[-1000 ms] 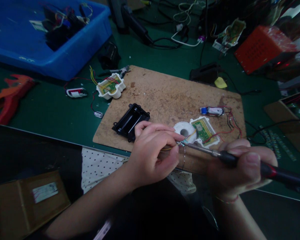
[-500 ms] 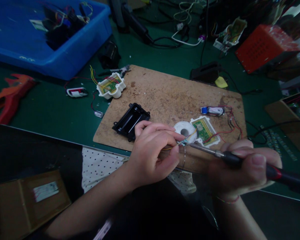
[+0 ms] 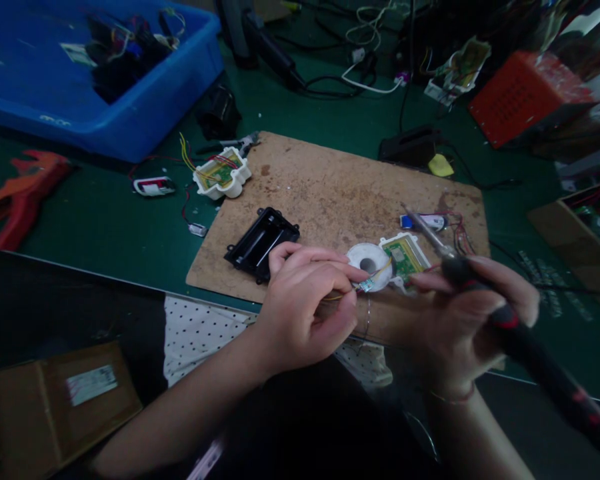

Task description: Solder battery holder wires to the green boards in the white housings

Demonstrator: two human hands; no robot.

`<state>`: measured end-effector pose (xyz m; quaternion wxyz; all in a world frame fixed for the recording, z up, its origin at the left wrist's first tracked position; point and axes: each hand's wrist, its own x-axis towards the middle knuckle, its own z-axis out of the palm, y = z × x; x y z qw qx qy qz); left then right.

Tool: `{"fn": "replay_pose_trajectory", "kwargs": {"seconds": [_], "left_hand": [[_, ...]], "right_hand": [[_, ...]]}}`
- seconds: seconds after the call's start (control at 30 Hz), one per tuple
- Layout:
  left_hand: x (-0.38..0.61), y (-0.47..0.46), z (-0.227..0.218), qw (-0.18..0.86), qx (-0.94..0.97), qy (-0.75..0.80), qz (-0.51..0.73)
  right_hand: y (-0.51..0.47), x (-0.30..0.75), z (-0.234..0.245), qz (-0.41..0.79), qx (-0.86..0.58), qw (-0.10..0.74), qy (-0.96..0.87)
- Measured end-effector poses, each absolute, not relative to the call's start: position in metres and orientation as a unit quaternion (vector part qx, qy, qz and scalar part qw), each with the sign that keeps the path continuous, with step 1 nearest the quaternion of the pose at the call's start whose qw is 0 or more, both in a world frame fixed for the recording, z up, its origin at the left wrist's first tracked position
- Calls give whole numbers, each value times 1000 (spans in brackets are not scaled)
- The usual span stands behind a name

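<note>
My left hand (image 3: 313, 303) is closed in a pinch at a tiny circuit board (image 3: 367, 285) with thin wires, at the near edge of a white solder spool (image 3: 356, 259). In my right hand (image 3: 463, 327) is a soldering iron (image 3: 460, 273). Its tip points up and left, raised and apart from the tiny board. Beyond the spool lies a green circuit board in a white housing (image 3: 404, 255), partly hidden by my right hand. A small battery pack (image 3: 433, 222) with red and black wires is behind the iron. A black plastic case (image 3: 263, 243) sits left of my left fingers.
Everything central rests on a brown work board (image 3: 330, 180). Left of it are a wired white housing (image 3: 223, 175), pliers (image 3: 240, 143) and a red-orange tool (image 3: 27, 193). A blue bin (image 3: 145, 110) stands behind. An orange-red box (image 3: 530, 100) and cables occupy the right back.
My right hand has lifted the soldering iron away from the tiny board, and its tip has moved up and right. My left hand stays where it was.
</note>
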<state>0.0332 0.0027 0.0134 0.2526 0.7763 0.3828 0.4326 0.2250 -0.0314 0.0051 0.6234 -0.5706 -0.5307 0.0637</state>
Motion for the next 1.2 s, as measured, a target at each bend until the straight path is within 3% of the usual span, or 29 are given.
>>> {"fn": "replay_pose_trajectory", "kwargs": {"seconds": [0.23,0.5,0.7,1.2], "left_hand": [[33,1,19,240,789,387,413],[-29,1,29,142,809,379,427],[-56,3,21,-16,916,275,291],[-47,4,21,-78,923,199,319]], "right_hand": [[-25,216,13,115,-584,533,-601],[-26,215,13,135,-591,539,-585],[-25,215,13,128,-588,538,-591],[-26,216,10,132,-595,544,-577]]}}
